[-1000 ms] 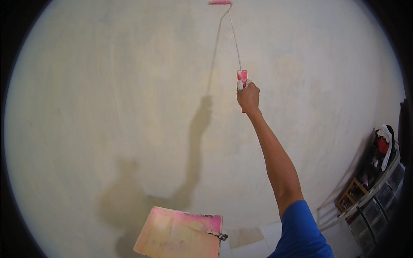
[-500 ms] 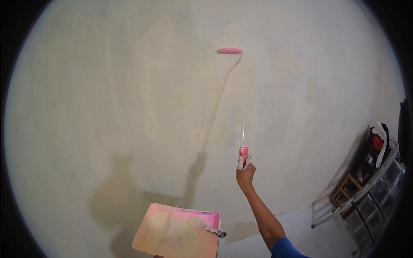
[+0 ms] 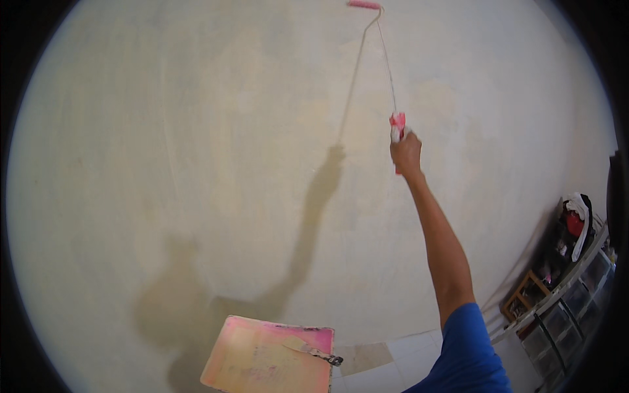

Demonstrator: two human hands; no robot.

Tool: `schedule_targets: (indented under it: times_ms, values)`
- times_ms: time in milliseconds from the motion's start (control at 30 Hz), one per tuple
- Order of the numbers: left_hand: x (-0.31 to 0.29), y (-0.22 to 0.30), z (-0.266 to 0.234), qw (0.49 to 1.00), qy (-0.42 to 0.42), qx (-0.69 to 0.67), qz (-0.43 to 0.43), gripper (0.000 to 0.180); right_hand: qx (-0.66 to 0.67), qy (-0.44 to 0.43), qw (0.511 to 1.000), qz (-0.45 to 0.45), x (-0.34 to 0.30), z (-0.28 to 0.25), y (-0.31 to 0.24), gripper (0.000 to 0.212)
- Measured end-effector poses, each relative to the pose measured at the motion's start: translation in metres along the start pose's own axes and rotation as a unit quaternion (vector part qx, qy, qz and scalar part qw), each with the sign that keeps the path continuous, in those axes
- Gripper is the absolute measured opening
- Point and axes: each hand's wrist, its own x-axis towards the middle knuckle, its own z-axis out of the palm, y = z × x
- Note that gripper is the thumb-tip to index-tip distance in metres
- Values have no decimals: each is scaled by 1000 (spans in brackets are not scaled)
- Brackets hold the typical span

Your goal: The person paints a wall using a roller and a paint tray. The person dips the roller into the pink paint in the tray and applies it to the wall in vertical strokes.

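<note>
My right hand [image 3: 407, 154] is closed round the red, paint-smeared handle of a paint roller [image 3: 398, 122], with the arm stretched up and forward. A long thin metal rod runs up from the handle to the pink roller sleeve [image 3: 364, 4], which is at or close to the pale wall [image 3: 229, 164] at the top edge of view. Low in front of me is a paint tray [image 3: 226, 357], coated in cream and pink. Across its right side lies a flat, paint-covered tool with a dark handle [image 3: 322, 355], perhaps a scraper. My left hand does not show.
At the right stands a metal-framed rack [image 3: 570, 295] with clear panels, tilted by the lens. Behind it are a wooden frame [image 3: 526, 293] and a heap with white and red cloth [image 3: 576, 219]. Light floor tiles [image 3: 393, 367] meet the wall's foot.
My right hand has raised the roller up the wall and slightly right, taking the sleeve to the top edge. The tray has shifted down a little.
</note>
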Motion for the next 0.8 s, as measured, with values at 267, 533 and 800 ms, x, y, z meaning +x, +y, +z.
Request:
schedule_targets:
  times_ms: [267,533,800]
  values:
    - [-9,-20,14,999,5,-25,21,33,35,-6,999,34,-75,23,8,22]
    - [-12,-19,25,998,14,-16,56,30,68,-165,976,126,-321,-21,48,36]
    - [-10,-13,32,998,23,-16,55,36,52,-175,977,108,-216,8,8,27]
